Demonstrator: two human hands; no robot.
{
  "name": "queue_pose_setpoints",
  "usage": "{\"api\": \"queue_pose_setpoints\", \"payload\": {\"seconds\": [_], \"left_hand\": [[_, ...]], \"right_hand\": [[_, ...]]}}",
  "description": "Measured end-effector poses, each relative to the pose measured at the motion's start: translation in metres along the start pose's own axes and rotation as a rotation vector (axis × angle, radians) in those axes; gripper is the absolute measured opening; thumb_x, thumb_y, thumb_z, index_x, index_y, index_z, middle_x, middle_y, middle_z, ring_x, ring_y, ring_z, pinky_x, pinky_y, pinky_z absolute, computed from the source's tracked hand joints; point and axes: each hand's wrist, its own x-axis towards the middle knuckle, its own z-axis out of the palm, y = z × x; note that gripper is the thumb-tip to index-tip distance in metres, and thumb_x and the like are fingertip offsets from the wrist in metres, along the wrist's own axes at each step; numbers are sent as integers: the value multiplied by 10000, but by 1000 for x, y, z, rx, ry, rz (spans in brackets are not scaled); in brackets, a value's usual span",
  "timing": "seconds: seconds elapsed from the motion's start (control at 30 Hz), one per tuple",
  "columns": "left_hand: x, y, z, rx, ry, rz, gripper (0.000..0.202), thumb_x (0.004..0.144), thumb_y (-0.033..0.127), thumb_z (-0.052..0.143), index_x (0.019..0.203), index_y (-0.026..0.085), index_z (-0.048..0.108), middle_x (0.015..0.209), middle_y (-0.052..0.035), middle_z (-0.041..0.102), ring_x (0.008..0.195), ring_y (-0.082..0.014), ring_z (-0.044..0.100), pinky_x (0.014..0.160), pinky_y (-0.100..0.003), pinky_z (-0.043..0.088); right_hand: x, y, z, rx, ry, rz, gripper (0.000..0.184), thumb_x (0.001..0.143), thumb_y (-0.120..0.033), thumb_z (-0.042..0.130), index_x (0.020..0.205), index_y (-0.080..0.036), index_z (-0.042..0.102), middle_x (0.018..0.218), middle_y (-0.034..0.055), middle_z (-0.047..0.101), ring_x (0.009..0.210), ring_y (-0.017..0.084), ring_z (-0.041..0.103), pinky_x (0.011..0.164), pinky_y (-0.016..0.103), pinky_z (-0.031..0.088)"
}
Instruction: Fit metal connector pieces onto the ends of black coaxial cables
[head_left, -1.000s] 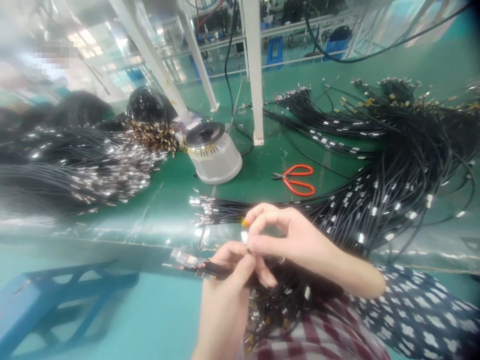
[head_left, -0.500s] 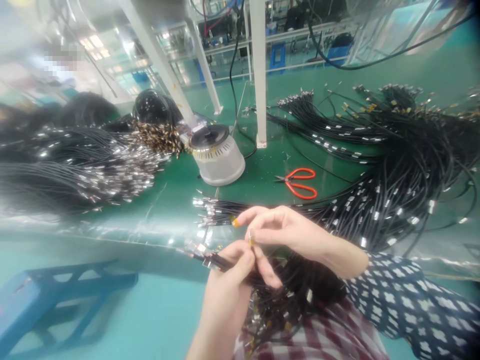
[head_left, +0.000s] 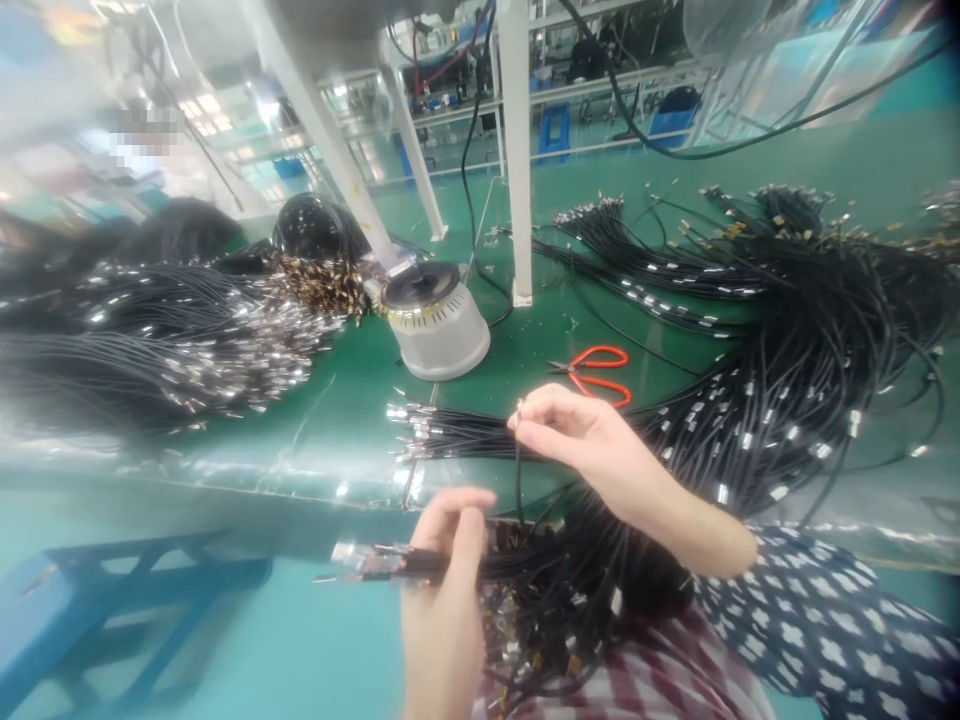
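My left hand (head_left: 454, 580) is closed around a bundle of black cables (head_left: 420, 562), whose silvery ends poke out to the left past the thumb. Higher up, over the table, my right hand (head_left: 574, 430) pinches the end of a single black cable (head_left: 519, 480) between thumb and fingertips. That cable hangs down from the pinch toward the cables on my lap (head_left: 555, 600). Behind my right hand, another bunch of black cables (head_left: 465, 432) lies on the table with its metal ends to the left. Orange-handled scissors (head_left: 600, 357) rest just beyond the hand.
A white round device with a dark top (head_left: 442, 335) stands mid-table by the white posts (head_left: 516, 150). Big cable heaps lie at left (head_left: 187, 320) and right (head_left: 787, 350). A blue stool (head_left: 150, 590) is at lower left. Someone in white (head_left: 187, 165) is at far left.
My right hand has moved up and away from my left, drawing one cable end with it. My left hand has dropped slightly, still around the bundle.
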Motion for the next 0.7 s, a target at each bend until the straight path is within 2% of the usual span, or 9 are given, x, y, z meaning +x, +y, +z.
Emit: {"api": "queue_pose_setpoints", "payload": {"seconds": [0.1, 0.17, 0.23, 0.27, 0.3, 0.37, 0.5, 0.63, 0.7], "left_hand": [[5, -2, -5, 16, -12, -21, 222, 809, 394, 700, 710, 196, 676, 657, 30, 529, 640, -119, 448, 612, -207, 391], [13, -2, -7, -31, -33, -95, 247, 790, 378, 721, 663, 179, 650, 664, 24, 535, 628, -115, 442, 586, -206, 384], [22, 1, -9, -71, -64, -151, 247, 774, 355, 739, 651, 164, 643, 673, 16, 541, 628, -111, 444, 580, -202, 384], [25, 2, -10, -88, -83, -165, 236, 771, 344, 744, 660, 161, 646, 674, 16, 539, 635, -110, 449, 591, -199, 390], [27, 4, -12, -101, -104, -177, 214, 770, 334, 746, 683, 163, 654, 676, 17, 536, 643, -111, 456, 600, -198, 395], [29, 9, -13, -114, -143, -189, 164, 771, 319, 744, 755, 175, 669, 698, 14, 542, 665, -118, 478, 608, -203, 405], [24, 18, -13, -109, -188, -170, 133, 774, 291, 728, 848, 195, 675, 732, 0, 562, 682, -140, 506, 612, -230, 422], [20, 22, -10, -78, -206, -143, 88, 780, 254, 719, 799, 180, 676, 733, -9, 573, 708, -144, 512, 645, -227, 421], [19, 23, -8, -70, -201, -131, 104, 801, 259, 698, 751, 173, 667, 728, -9, 567, 716, -144, 507, 655, -225, 418]], "right_hand": [[-7, -7, -4, 103, -74, -64, 85, 808, -291, 714, 775, -216, 689, 828, -6, 573, 740, 116, 532, 701, 246, 464], [-15, -17, -7, 84, -299, -145, 80, 798, -300, 731, 771, -226, 732, 834, -6, 557, 726, 108, 534, 707, 237, 475], [-24, -28, -9, -38, -648, -160, 119, 790, -326, 740, 804, -212, 772, 819, 4, 571, 707, 107, 544, 737, 240, 494], [-28, -33, -9, -103, -771, -151, 155, 799, -335, 729, 862, -203, 780, 803, 6, 584, 687, 105, 547, 739, 237, 501], [-30, -37, -9, -151, -819, -150, 187, 806, -336, 722, 920, -198, 777, 785, 5, 592, 674, 104, 549, 738, 236, 508], [-32, -41, -9, -217, -761, -166, 216, 817, -304, 710, 1001, -201, 758, 800, 7, 598, 681, 109, 558, 731, 241, 518], [-32, -35, -6, -388, -606, -258, 197, 814, -218, 705, 1009, -203, 735, 912, 40, 608, 796, 140, 592, 756, 269, 513], [-36, -14, 5, -667, -368, -400, 219, 754, -334, 766, 905, -182, 722, 864, 51, 593, 776, 172, 565, 708, 308, 487], [-39, -4, 10, -781, -327, -446, 192, 742, -345, 772, 835, -184, 721, 858, 55, 581, 779, 187, 548, 681, 321, 471]]}}
